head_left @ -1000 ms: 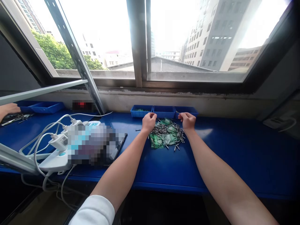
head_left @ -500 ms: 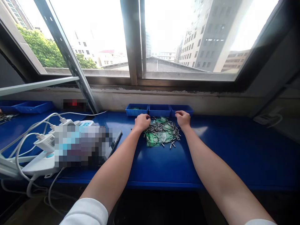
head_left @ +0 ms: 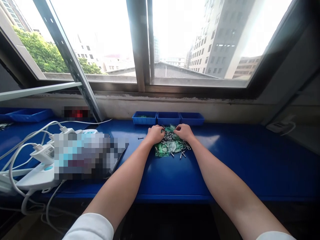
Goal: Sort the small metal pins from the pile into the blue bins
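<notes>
A pile of slim metal pins that look like rivets lies on the blue tabletop, mixed with crumpled green plastic bags. My left hand is at the pile's left side, fingers curled inward; what they hold, if anything, is hidden. On the far right side of the pile, my right hand has its thumb and fingers bent together, with the tips against green plastic. Whether it grips the plastic or a pin is not clear. A few pins lie loose at the pile's near right edge, and one dark pin lies left of my left hand.
Three blue bins stand in a row behind the pile; the left one holds something green. A white power strip with plugs and cables sits on the left beside a blurred object. A metal post rises before the window.
Both hands have moved inward onto the pile, my right hand leftward from near the right bin and my left hand slightly rightward. The view has shifted a little.
</notes>
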A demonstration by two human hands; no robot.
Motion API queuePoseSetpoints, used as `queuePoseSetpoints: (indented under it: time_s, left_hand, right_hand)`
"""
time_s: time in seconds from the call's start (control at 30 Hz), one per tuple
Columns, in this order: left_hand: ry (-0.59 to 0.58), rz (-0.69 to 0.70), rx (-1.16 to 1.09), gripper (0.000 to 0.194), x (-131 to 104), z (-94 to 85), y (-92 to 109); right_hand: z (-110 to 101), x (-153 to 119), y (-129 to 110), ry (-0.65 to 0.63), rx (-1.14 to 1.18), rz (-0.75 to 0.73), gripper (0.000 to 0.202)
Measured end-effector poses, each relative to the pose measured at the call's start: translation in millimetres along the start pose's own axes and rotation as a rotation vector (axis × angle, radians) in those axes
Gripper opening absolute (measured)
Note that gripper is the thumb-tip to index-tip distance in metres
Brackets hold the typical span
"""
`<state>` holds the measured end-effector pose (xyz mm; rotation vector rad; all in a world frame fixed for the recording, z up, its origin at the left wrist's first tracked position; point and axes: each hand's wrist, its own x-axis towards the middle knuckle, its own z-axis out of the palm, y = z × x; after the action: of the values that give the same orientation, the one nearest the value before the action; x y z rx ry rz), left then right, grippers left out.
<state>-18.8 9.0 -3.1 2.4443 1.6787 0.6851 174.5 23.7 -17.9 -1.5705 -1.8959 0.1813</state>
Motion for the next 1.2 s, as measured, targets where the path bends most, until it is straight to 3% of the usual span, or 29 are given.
queuePoseSetpoints:
  time_s: [0.23, 0.43, 0.6, 0.8, 0.93, 1.2]
  left_hand:
    - [-0.023, -0.045, -0.047, 0.028, 0, 1.3, 0]
    - [-0.034, -0.102, -0.091, 0.021, 2, -1.4, 4]
    - [-0.101, -0.155, -0.096, 0.016, 6, -0.5, 4]
    - [-0.053, -0.115, -0.06, 0.016, 7, 4.4, 0]
    - [-0.077, -0.092, -0.096, 0.014, 3, -2.5, 3]
    - [0.079, 0.009, -0.212, 0.022, -2, -10.5, 13]
  right_hand:
    - [-3, -3, -5, -0.069, 0.041, -0.014, 0.017]
    - [-4, -7, -15, -0.003, 0.008, -0.132, 0.013]
    - [-2, -12, -29, -0.074, -0.085, -0.213, 0.024]
    - [1, -13, -33, -0.133, -0.123, -0.222, 0.02]
    - [2, -12, -32, -0.13, -0.102, -0.247, 0.016]
    - [-2, -9, -34, 0.018, -0.013, -0.263, 0.029]
